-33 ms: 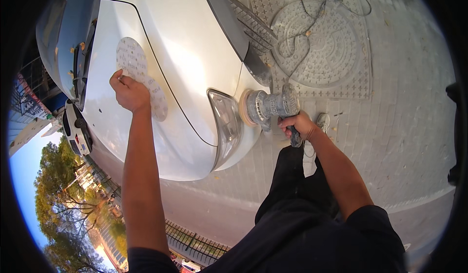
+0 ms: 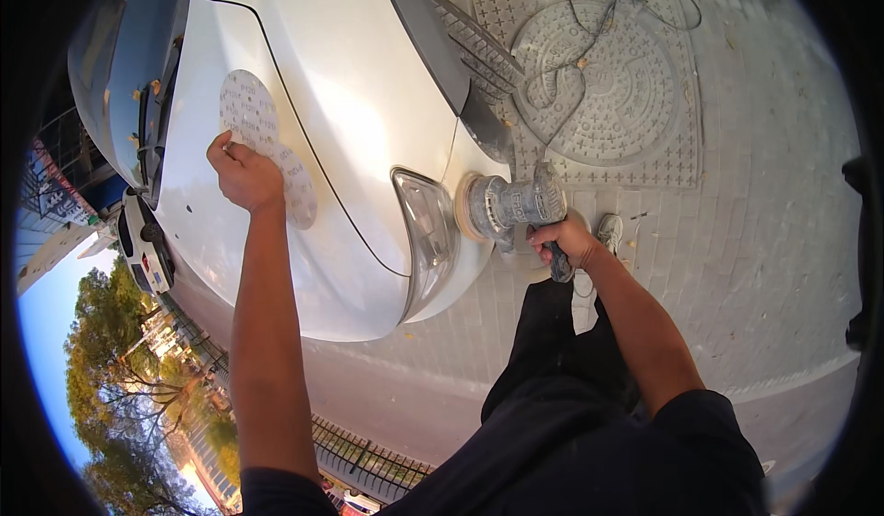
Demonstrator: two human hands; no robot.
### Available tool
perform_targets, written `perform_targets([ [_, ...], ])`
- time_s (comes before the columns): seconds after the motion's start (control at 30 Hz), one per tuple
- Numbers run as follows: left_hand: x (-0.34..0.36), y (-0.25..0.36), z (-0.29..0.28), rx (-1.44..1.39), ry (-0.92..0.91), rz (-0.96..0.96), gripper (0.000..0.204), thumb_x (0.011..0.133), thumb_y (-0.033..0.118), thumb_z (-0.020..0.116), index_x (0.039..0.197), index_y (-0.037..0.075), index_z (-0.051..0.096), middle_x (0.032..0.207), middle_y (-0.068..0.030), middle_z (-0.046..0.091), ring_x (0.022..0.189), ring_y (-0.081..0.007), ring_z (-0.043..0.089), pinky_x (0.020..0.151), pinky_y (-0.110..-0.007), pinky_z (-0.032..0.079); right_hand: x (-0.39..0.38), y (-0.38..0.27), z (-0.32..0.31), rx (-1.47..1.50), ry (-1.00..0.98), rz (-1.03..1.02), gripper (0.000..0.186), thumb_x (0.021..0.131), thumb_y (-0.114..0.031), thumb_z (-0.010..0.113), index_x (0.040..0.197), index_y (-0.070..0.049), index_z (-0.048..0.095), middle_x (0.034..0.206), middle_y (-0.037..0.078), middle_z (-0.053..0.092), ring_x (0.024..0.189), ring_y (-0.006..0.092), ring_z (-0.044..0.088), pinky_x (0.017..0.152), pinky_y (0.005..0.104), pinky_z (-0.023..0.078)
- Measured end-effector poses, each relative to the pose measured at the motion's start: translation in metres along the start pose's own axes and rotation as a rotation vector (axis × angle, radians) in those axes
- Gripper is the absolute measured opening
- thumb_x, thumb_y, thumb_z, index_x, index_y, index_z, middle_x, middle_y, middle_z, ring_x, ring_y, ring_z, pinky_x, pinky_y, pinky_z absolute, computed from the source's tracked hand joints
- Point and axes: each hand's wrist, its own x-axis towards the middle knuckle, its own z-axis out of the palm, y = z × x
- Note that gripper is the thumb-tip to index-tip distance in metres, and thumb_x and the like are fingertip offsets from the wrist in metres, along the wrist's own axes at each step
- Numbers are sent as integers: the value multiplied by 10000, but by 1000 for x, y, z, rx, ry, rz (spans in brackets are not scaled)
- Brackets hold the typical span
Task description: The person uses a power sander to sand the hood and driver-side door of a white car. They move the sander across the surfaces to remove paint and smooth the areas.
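Sander [image 2: 512,203], dust-grey with round tan pad [image 2: 463,210], meets the white car [image 2: 341,92], right hand [image 2: 564,240] wrapping its handle [image 2: 559,264]; flat contact likely works best. Left hand [image 2: 250,177] curls against round grey discs [image 2: 249,106], grip unclear.

Room runs across the bodywork [image 2: 354,171] from discs [image 2: 247,102] to headlight [image 2: 427,221]; the sander [image 2: 506,205] blocks beyond.

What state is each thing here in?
Sander: held sideways; running or not, unclear.
Right hand: closed on the sander.
Left hand: fingers curled; grip unclear.
Sandpaper: flat, partly covered.
Hood: shut.
Headlight: apparently unlit.
Manhole cover: closed.
Cable: loosely looped.
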Motion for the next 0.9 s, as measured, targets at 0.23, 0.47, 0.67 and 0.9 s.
perform_targets([
  [0.23, -1, 0, -3, 2, -18, -21, 331, 1125, 251, 462, 1364, 133, 658, 1299, -203, 763, 1118, -409, 741, 1003, -503, 578, 7, -4, 2, 21, -35, -54, 120, 863, -68, 787, 925, -15, 698, 747, 80, 660, 556, 170, 606, 542, 365, 518],
  [0.47, 0, 0, -1, -8, -11, -2, 317, 1127, 249, 441, 1355, 156, 641, 1296, -205, 771, 1116, -451, 743, 973, -543, 585, -5, 18, 5, 49, 24, 9, 123, 869, -70, 782, 945, -18, 700, 751, 79, 662, 545, 173, 591, 545, 366, 505],
  [0.67, -1, -3, -2, 19, -22, -8, 326, 1130, 258, 443, 1366, 149, 639, 1302, -203, 768, 1118, -439, 743, 978, -535, 586, 5, 14, 3, 87, -17, -24, 153, 861, -62, 789, 962, -3, 690, 740, 87, 661, 541, 179, 600, 561, 385, 535],
  [0.9, 0, 0, -2, 4, -27, -11, 335, 1135, 272, 431, 1372, 149, 634, 1302, -196, 765, 1121, -434, 741, 985, -532, 585, -9, 28, 2, -28, 88, 86, 130, 866, -55, 782, 951, -3, 699, 746, 90, 660, 524, 189, 593, 526, 378, 512],
])
